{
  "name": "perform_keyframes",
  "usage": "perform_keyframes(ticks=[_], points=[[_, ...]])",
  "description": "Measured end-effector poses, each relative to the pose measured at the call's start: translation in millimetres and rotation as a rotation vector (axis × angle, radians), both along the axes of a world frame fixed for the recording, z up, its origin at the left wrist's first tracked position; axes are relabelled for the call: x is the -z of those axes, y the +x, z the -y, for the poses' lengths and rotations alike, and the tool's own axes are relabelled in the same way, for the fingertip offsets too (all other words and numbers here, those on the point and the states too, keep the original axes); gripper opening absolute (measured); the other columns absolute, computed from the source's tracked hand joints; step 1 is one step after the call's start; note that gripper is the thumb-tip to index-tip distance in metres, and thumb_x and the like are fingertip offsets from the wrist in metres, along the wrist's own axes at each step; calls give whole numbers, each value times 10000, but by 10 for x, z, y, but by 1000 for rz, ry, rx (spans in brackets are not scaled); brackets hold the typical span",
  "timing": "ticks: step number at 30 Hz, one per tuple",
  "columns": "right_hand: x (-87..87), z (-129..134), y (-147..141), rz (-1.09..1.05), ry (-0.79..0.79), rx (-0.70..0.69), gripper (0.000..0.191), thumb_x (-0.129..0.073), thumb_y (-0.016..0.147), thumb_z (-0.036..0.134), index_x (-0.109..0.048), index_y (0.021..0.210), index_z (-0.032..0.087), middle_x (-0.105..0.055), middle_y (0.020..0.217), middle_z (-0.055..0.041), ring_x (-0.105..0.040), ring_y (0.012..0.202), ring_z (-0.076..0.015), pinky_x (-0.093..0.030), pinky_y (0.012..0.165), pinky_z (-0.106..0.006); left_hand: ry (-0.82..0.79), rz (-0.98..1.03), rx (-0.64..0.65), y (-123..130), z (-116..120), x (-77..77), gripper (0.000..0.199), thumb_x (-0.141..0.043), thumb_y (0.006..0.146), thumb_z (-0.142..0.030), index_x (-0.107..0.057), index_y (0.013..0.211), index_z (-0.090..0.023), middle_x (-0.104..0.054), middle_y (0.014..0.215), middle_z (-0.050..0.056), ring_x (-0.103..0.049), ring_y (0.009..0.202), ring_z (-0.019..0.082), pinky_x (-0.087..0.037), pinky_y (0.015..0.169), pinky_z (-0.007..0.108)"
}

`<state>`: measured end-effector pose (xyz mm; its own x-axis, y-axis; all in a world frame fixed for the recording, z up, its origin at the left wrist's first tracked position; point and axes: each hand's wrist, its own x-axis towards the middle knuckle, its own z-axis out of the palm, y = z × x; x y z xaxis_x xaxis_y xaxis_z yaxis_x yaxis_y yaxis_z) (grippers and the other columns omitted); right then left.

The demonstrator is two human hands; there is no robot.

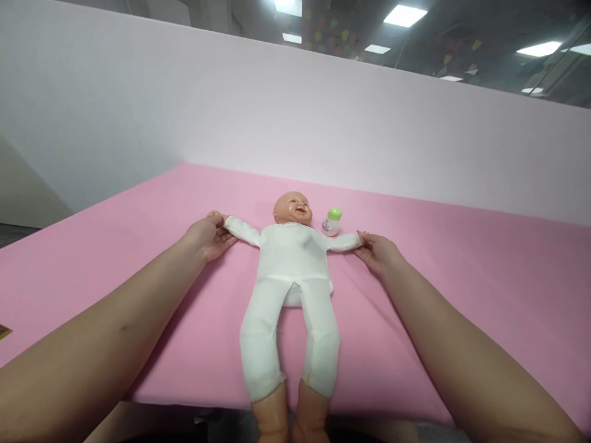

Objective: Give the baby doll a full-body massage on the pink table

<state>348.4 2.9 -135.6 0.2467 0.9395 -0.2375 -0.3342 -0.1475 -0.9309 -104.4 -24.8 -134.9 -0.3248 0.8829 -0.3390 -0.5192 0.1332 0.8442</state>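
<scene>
A baby doll with a white cloth body lies on its back, its arms spread wide and its feet toward me. My left hand grips the doll's arm at the wrist on the left, thumb on top and fingers beneath. On the other side, my right hand pinches the doll's other wrist between thumb and fingers. Just beside the doll's head and shoulder stands a small white bottle with a green cap, slightly tilted and apart from both hands.
The doll rests on a pink padded table, its lower legs reaching past the near edge. A white wall panel rises behind the table, with dark glass above it reflecting ceiling lights. A small yellowish item shows at the left edge.
</scene>
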Motion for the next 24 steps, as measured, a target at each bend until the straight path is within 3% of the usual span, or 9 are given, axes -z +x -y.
perform_keyframes(ticks=[5, 11, 15, 19, 24], points=[[46, -65, 117, -43, -31, -57, 303, -663, 815, 24, -654, 1083, 165, -688, 1165, -123, -731, 1128, -258, -655, 1010, -455, 0, 28, 13, -26, -9, 21, 134, -603, 897, -124, -536, 881, -239, -680, 929, 51, -737, 885, 211, -647, 917, 455], [132, -91, 112, 46, 59, -91, 234, -738, 838, 126, -677, 1058, 176, -691, 1179, -122, -712, 1179, -264, -628, 1045, -453, 21, -63, -4, -1, 5, -3, 100, -668, 907, -211, -569, 909, -227, -690, 935, 75, -742, 873, 229, -642, 897, 460], [25, 44, -89, 71, 195, -91, 246, -783, 838, 225, -702, 1068, 199, -694, 1300, -112, -684, 1244, -278, -633, 1038, -472, 237, -352, -36, 156, 156, -127, 217, -777, 845, -343, -652, 949, -198, -704, 999, 82, -729, 914, 228, -625, 898, 416], [-172, 332, -377, 256, 357, -211, 338, -824, 844, 381, -707, 1111, 211, -742, 1266, -103, -713, 1198, -288, -611, 1055, -499, 512, -637, 114, 418, 431, -273, 283, -791, 843, -443, -689, 949, -201, -713, 1079, 80, -694, 1020, 248, -587, 937, 403], [-322, 709, -665, 471, 543, -400, 427, -824, 848, 366, -711, 1244, 251, -751, 1298, -75, -709, 1211, -260, -570, 1088, -480, 562, -1128, 301, 658, 684, -386, 304, -722, 891, -496, -783, 1096, -280, -764, 1126, 61, -700, 1017, 279, -559, 931, 402]])
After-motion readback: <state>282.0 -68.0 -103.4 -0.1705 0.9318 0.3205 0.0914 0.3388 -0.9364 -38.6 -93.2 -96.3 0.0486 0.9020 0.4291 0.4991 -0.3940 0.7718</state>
